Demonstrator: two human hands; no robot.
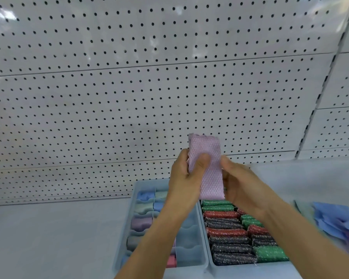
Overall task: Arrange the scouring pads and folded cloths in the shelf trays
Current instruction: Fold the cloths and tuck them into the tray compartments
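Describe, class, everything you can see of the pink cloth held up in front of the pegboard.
The pale pink textured cloth is folded into a long, narrow strip with a bumpy, waffle-like weave and a slightly ragged top edge. It stands nearly upright, leaning a little, above the two pale blue plastic trays. The left hand grips its left edge, thumb pressed across the front; the right hand holds its right edge. It touches nothing else.

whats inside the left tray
The left tray holds folded cloths in blue, green, purple and pink slots; some right-hand slots look empty. The left forearm hides part of it.
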